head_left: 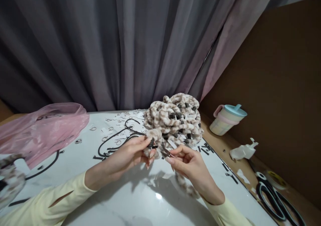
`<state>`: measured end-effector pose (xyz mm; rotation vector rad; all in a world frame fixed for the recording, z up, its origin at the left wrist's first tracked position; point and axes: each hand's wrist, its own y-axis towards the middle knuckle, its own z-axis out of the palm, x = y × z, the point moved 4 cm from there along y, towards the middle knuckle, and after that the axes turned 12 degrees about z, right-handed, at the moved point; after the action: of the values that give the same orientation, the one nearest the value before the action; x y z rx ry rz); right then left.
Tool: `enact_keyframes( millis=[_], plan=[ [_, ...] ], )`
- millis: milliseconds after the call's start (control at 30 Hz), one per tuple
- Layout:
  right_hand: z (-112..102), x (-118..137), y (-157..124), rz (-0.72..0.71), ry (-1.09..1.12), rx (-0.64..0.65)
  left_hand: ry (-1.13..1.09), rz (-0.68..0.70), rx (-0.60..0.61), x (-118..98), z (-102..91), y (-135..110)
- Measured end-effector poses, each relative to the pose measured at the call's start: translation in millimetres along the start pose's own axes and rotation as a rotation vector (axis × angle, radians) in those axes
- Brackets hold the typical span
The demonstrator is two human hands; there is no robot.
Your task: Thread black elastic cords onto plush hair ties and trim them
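Note:
My left hand (136, 149) pinches a fluffy cream-and-brown furry strap (153, 135) at a spot wound with black cord. In the closed fingers of my right hand (184, 159) are small dark thread snips (165, 150), their tips beside the wound spot. Most of the snips is hidden by the fingers. Just behind the hands lies a heap of similar furry straps (173, 114), with black bindings and white tags among them. Under my right wrist, another length of furry strap (187, 186) rests on the table.
Black cords (110, 140) and several small metal rings (104, 139) are strewn left of the heap. A pink plastic bag (57, 122) and more furry strap (11, 186) lie farther left. On the right stand a lidded cup (227, 120), crumpled white plastic (243, 151) and large scissors (273, 202).

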<state>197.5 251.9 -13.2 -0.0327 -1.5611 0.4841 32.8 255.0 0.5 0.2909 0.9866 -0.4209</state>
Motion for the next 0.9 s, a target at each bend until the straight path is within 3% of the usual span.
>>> enact_keyframes(
  millis=[367, 900],
  plan=[
    [7.2, -6.7, 2.4, 0.040, 0.086, 0.013, 0.034, 0.015, 0.034, 1.8, 2.1, -0.8],
    [9.1, -4.2, 1.1, 0.034, 0.123, 0.024, 0.111, 0.009, -0.007, 2.5, 2.1, -2.1]
  ],
)
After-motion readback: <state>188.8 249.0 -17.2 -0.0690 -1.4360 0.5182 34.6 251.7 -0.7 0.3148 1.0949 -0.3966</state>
